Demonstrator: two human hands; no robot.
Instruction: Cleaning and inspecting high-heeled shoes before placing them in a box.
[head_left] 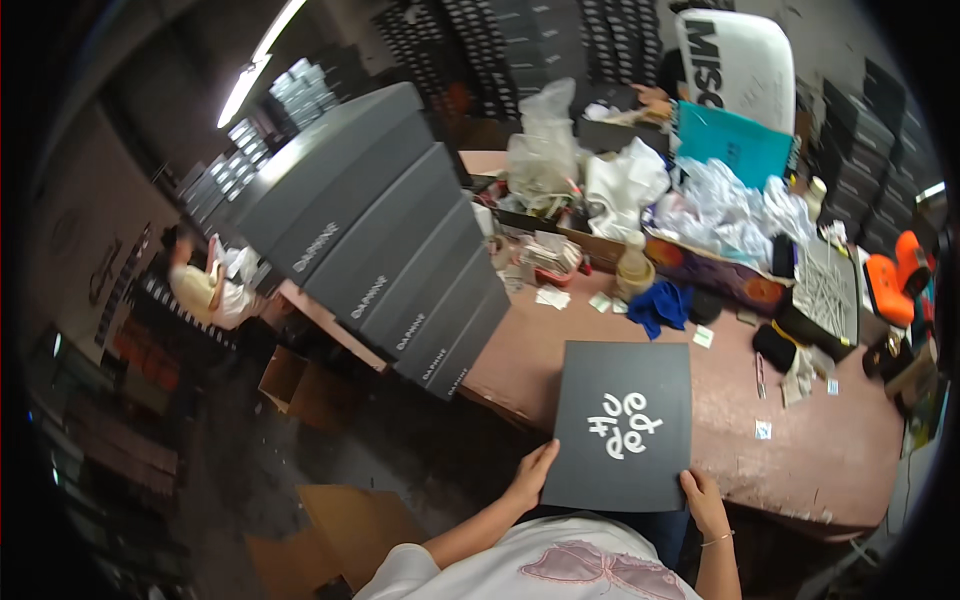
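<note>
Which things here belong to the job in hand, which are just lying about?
Likely the job:
dark gray box, held at its sides by left hand and right hand
stacked gray boxes, probably

Apparently just lying about:
blue cloth
crumpled white wrapping
brown carton, lower left

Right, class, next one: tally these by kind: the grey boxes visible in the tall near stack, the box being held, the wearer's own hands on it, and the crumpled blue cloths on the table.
Stacked grey boxes: 5
Held box: 1
Hands, left hand and right hand: 2
Blue cloth: 1
Total: 9
</note>
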